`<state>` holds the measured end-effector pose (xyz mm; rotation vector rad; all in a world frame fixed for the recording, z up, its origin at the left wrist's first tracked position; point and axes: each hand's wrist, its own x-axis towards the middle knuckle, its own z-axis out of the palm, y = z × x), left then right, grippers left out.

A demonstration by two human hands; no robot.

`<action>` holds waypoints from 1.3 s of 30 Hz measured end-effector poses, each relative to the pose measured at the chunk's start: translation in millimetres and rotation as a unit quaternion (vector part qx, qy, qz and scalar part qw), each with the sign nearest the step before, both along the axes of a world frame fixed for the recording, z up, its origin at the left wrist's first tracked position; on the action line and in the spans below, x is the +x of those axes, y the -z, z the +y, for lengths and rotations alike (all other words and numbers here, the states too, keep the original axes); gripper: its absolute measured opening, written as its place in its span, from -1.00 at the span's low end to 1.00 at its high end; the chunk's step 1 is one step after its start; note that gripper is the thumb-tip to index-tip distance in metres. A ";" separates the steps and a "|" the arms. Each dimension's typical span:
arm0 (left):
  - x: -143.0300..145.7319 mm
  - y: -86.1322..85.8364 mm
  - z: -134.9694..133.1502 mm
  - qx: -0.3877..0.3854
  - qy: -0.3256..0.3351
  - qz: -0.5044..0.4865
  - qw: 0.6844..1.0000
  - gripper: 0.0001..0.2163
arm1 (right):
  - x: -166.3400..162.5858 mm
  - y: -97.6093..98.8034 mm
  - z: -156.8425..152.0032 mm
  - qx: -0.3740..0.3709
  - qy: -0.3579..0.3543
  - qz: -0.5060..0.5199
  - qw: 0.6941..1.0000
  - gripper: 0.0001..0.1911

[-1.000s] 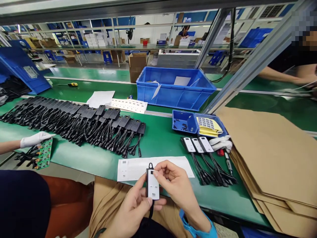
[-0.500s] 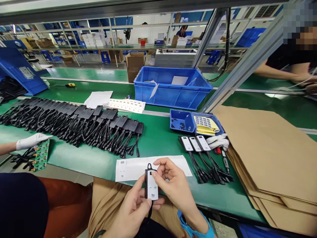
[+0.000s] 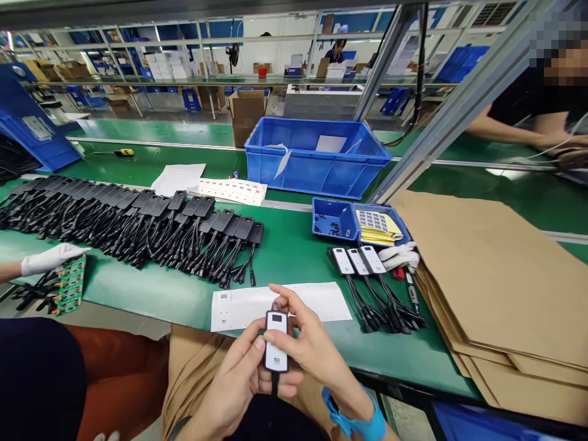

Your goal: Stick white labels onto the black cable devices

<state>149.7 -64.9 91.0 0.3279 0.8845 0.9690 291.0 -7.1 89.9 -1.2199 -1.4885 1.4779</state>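
Low over my lap, my left hand (image 3: 243, 370) is closed round a small black controller box (image 3: 277, 361) with a white front label and a dark window near its top. The box has a hanging loop at its upper end, and a black cable leaves its lower end. My right hand (image 3: 307, 346) is closed on the same box, its thumb pressed across the middle of the label and its fingers by the top edge. Just beyond my hands a white label sheet (image 3: 321, 300) lies on the green bench. To its right rest several white-labelled boxes (image 3: 358, 261) with black cables.
Rows of unlabelled black boxes (image 3: 156, 205) with cables cover the left bench. Blue trays (image 3: 335, 236), a large blue bin (image 3: 316, 168), white gloves (image 3: 399, 254) and stacked cardboard (image 3: 496, 288) lie around. At left, a co-worker's gloved hand (image 3: 52, 260) holds green circuit boards (image 3: 71, 285).
My right thumb has moved from the label's upper right down onto its middle. The box now faces me more squarely. The whole view has shifted slightly.
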 end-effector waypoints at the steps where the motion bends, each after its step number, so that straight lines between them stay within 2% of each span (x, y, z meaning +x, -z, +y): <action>1: -0.5 -1.1 0.6 0.000 0.003 0.007 1.000 -0.41 | 0.0 0.6 -2.0 -0.010 -0.006 0.001 1.000 -0.25; 5: -0.7 0.2 2.3 0.006 0.022 0.029 0.999 -0.39 | 3.3 2.4 -9.8 -0.052 -0.027 0.017 0.998 -0.02; 7: 0.9 2.9 2.3 0.020 0.030 0.023 0.999 -0.42 | 6.8 2.9 -12.9 -0.080 -0.044 0.026 0.996 0.18; 9: 3.1 5.9 2.0 0.035 0.025 0.007 0.999 -0.44 | 11.1 3.6 -14.9 -0.109 -0.075 0.042 0.990 0.36; 11: 5.0 8.7 1.7 0.039 0.011 -0.002 0.999 -0.45 | 14.9 4.5 -15.7 -0.137 -0.111 0.085 0.981 0.44; 13: 5.9 11.1 1.9 0.035 -0.001 0.005 0.999 -0.43 | 17.2 5.6 -15.9 -0.142 -0.125 0.139 0.972 0.36; 15: 5.8 13.1 2.4 0.039 -0.006 0.029 0.999 -0.40 | 17.3 6.9 -16.5 -0.115 -0.112 0.164 0.973 0.09; 17: 5.3 14.3 2.9 0.054 0.000 0.069 0.996 -0.38 | 15.1 8.4 -18.5 -0.078 -0.087 0.143 0.983 -0.22; 19: 4.6 14.1 2.8 0.073 0.015 0.127 0.989 -0.39 | 11.6 10.4 -22.2 -0.058 -0.057 0.105 0.991 -0.35; 23: 3.0 10.1 1.9 0.118 0.037 0.203 0.971 -0.44 | 4.8 16.5 -32.4 -0.037 -0.013 0.052 0.998 -0.39; 27: 1.4 8.3 3.0 0.140 0.048 0.226 0.963 -0.49 | 0.8 22.6 -37.8 0.025 0.005 -0.001 1.000 -0.41; 29: 1.2 9.7 4.4 0.132 0.033 0.223 0.965 -0.48 | 0.0 23.5 -36.6 0.047 0.007 -0.017 0.999 -0.41; 31: 1.6 10.8 5.6 0.114 0.015 0.185 0.976 -0.46 | 0.4 22.3 -33.3 0.049 0.004 -0.006 0.999 -0.41; 34: 2.1 8.5 6.0 0.073 0.007 0.078 0.994 -0.40 | 3.1 17.5 -26.9 0.008 0.002 0.042 0.999 -0.43; 36: 1.2 4.3 5.5 0.048 0.013 0.019 0.999 -0.35 | 4.8 14.0 -23.8 -0.024 0.003 0.069 0.997 -0.44; 39: -2.1 -2.4 4.6 0.029 0.022 -0.016 0.999 -0.30 | 5.7 10.5 -22.4 -0.043 0.002 0.092 0.995 -0.43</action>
